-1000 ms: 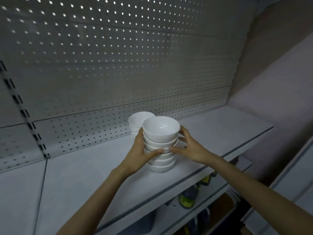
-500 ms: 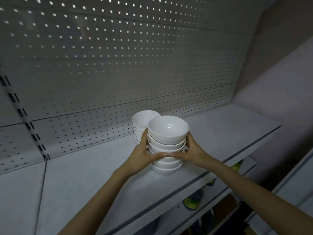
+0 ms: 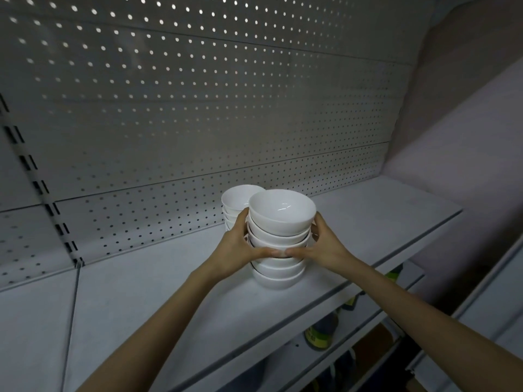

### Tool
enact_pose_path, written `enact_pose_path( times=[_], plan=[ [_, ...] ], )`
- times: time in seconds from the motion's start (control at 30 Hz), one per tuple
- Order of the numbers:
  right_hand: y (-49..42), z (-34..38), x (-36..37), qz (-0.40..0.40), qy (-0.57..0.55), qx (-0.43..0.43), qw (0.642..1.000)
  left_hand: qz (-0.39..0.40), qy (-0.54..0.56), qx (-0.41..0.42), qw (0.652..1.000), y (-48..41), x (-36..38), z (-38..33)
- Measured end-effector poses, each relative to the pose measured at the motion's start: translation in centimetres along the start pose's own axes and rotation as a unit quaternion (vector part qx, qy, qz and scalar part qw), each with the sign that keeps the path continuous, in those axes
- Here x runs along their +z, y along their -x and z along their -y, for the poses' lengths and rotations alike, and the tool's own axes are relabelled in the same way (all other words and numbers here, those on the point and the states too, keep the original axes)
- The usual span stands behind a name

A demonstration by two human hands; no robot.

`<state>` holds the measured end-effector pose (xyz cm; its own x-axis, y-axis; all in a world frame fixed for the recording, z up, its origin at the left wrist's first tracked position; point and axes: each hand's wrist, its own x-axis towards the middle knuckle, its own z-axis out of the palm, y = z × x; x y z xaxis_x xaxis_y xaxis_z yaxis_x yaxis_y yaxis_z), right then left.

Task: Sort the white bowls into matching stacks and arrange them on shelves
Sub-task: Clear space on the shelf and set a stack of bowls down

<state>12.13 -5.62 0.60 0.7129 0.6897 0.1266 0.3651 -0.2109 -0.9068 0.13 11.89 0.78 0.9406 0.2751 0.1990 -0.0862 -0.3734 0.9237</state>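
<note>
So the person was standing at a grey shelf [image 3: 141, 301] with both bare arms stretched out. Their left hand [image 3: 236, 250] and right hand [image 3: 327, 247] were wrapped around the front stack of white bowls [image 3: 278, 267], one hand on each side. Both thumbs lay across the near face of the stack, about halfway up, with the tips almost touching. The fingers curled round the far sides, so a proper two-handed hold, nothing loose.

That stack looked to be about six bowls, all the same shape and nested upright. The bottom one seemed to be sitting on the shelf, roughly midway between the front edge and the back edge. Right behind it and a bit left, nearer the back edge, was a second stack of white bowls [image 3: 239, 198]. It was partly hidden by the left hand, so I couldn't count it. It looked close enough to touch the front one, but I couldn't say for sure.

A pegboard panel [image 3: 198, 108] ran along behind the shelf. Below the front edge was a lower shelf [image 3: 368, 321] with a couple of bottles [image 3: 319, 332] on it, too dim to make out.
</note>
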Motion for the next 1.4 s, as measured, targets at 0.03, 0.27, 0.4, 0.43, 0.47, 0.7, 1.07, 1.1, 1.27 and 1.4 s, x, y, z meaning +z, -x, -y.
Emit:
enact_pose_path(
  times=[0.03,0.27,0.4,0.43,0.47,0.7,1.07,1.1,1.27,1.4],
  plan=[
    [0.1,0.4,-0.1,-0.003,-0.001,-0.001,1.000,-0.001,0.002,0.003,1.000,0.0,-0.1,-0.2],
    [0.1,4.2,-1.2,-0.023,-0.055,-0.032,0.998,-0.026,0.009,0.047,0.998,-0.3,-1.0,-3.7],
    [0.2,6.4,-2.1,-0.048,-0.101,-0.065,0.992,-0.053,0.041,0.073,0.995,-0.6,-1.2,-6.2],
    [0.4,6.9,-2.4,-0.053,-0.111,-0.074,0.990,-0.061,0.051,0.079,0.994,-0.6,-1.2,-6.9],
    [0.6,7.4,-2.7,-0.059,-0.122,-0.083,0.987,-0.066,0.062,0.085,0.992,-0.6,-1.1,-7.6],
    [3.4,10.1,-4.4,-0.088,-0.185,-0.118,0.972,-0.105,0.104,0.114,0.983,0.6,0.9,-11.5],
    [8.6,13.0,-4.4,-0.101,-0.181,-0.123,0.971,-0.177,0.189,0.112,0.960,6.0,3.5,-14.2],
    [8.9,13.5,-4.0,-0.100,-0.177,-0.121,0.972,-0.179,0.194,0.109,0.958,6.6,3.2,-14.3],
    [10.6,15.5,-0.8,-0.091,-0.178,-0.115,0.973,-0.169,0.213,0.114,0.955,10.1,0.5,-14.4],
    [11.9,18.0,3.6,-0.077,-0.172,-0.110,0.976,-0.160,0.205,0.124,0.958,13.9,-3.3,-13.7]
  ],
)
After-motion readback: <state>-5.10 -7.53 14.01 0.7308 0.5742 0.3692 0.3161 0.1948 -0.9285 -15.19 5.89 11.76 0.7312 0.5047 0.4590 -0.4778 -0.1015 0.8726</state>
